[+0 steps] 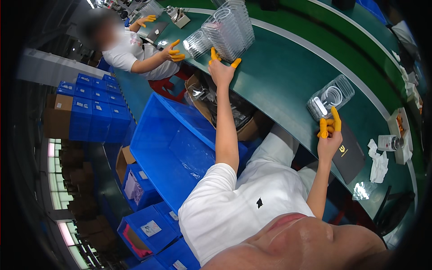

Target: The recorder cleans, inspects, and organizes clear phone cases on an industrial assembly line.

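Observation:
My left hand [222, 71], with yellow finger cots on, reaches to the near end of a tall stack of clear plastic trays [229, 33]. Its finger and thumb lie on either side of that end. A coiled white cable shows at the top of the stack. My right hand [330, 135], also in yellow cots, is beside a smaller clear tray [344, 87]. Its index finger stretches to the tray's near corner, the others partly bent, nothing visible between them. Inside this tray lie a white adapter [320, 106] and a coiled white cable [332, 95].
A dark flat box [348, 155], crumpled tissue [379, 166] and a small jar [388, 143] lie on the green table [274, 81]. Left of me are a large blue bin [180, 148] and stacked blue boxes [92, 110]. A co-worker's gloved hand [174, 51] is near another clear tray [197, 43].

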{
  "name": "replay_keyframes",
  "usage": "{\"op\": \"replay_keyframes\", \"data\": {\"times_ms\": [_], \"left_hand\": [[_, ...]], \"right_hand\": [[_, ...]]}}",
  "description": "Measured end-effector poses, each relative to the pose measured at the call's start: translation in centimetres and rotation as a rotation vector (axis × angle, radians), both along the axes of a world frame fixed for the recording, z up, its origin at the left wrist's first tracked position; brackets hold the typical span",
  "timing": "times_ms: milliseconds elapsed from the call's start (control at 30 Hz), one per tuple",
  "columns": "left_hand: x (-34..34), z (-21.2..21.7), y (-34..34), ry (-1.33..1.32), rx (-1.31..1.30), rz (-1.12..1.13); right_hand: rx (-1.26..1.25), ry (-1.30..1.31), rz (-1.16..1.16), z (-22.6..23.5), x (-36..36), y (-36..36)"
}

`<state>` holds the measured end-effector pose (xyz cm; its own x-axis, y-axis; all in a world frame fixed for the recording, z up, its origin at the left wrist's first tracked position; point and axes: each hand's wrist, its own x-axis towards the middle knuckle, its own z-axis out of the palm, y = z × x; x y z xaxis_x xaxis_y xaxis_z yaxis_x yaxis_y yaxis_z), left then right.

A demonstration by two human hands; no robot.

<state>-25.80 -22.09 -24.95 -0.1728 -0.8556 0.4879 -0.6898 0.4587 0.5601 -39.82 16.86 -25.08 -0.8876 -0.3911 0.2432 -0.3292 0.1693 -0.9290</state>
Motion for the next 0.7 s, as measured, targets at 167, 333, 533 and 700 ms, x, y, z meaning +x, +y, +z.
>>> {"op": "replay_keyframes", "data": {"times_ms": [167,333,533,700], "left_hand": [[0.18,-0.37,-0.55,-0.049,0.01,0.012],[0.03,-0.3,-0.28,0.003,-0.013,0.001],[0.26,-0.47,-0.57,-0.026,0.009,0.013],[0.01,-0.32,-0.24,0.002,0.015,0.021]], "right_hand": [[-0.024,-0.013,0.009,0.24,0.1,-0.1],[-0.021,-0.024,0.014,0.41,0.12,0.0],[-0.003,-0.001,-0.003,0.04,0.08,-0.04],[0.018,-0.013,-0.005,0.04,0.04,0.08]]}}
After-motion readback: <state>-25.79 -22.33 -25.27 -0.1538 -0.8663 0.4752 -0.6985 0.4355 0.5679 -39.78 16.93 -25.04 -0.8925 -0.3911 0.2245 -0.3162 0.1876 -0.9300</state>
